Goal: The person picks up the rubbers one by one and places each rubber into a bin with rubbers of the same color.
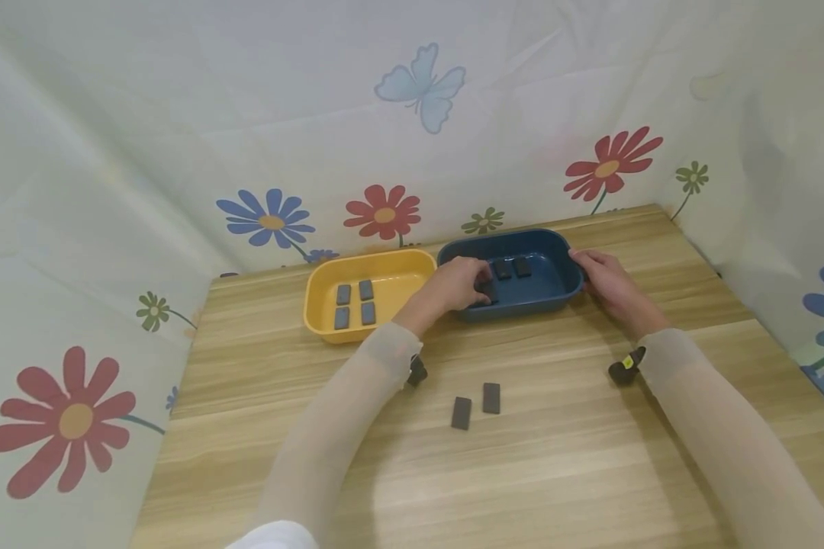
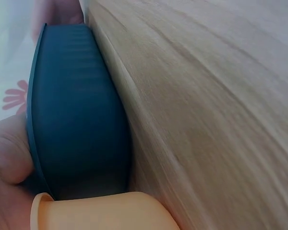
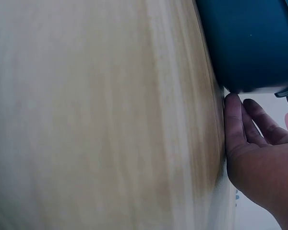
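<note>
My left hand reaches over the near left rim of the blue plastic basin, its thumb and fingers around a dark rectangular tile low inside. The hand covers part of this tile. Two more dark tiles lie side by side farther back in the same basin. At the basin's right end, my right hand holds the rim, thumb on top. In the right wrist view, the fingers of that hand extend along the outside, at the basin's lower edge.
Left of the blue basin, close against it, stands a yellow basin with several grey tiles in two rows. Two dark tiles lie on the wooden table between my forearms. A flowered cloth hangs behind.
</note>
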### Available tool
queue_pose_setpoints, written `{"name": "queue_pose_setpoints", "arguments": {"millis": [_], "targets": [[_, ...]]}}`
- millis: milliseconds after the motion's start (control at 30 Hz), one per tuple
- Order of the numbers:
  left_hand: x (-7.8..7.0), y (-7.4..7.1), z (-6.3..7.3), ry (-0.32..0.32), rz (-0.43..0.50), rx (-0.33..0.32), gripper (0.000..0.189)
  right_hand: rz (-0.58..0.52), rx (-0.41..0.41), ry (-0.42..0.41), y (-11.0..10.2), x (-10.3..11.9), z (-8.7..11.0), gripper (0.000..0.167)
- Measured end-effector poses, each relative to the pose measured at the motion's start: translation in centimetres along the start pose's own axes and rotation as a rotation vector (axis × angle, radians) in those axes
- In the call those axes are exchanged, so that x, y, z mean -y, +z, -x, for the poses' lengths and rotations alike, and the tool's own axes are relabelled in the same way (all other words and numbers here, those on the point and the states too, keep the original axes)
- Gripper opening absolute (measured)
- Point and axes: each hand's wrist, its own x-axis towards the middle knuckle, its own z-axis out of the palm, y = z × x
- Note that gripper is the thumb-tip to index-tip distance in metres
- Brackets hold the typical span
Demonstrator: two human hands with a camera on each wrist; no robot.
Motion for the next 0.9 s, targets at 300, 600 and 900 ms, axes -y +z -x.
{"name": "queue_pose_setpoints", "arguments": {"millis": [300,600,900], "targets": [[-0.19,-0.14,-0.18,-0.013,-0.022,0.042,0.043,0.037,0.004,0.020,-0.01,0.16,-0.01,0.076],[-0.34,-0.10,-0.26,0.001,-0.052,0.028,0.041,0.052,-0.006,0.015,0.05,0.29,0.17,0.075],[-0.12,-0.07,-0.18,0.006,0.015,-0.008,0.037,0.040,-0.006,0.010,0.03,0.09,0.17,0.074]]}}
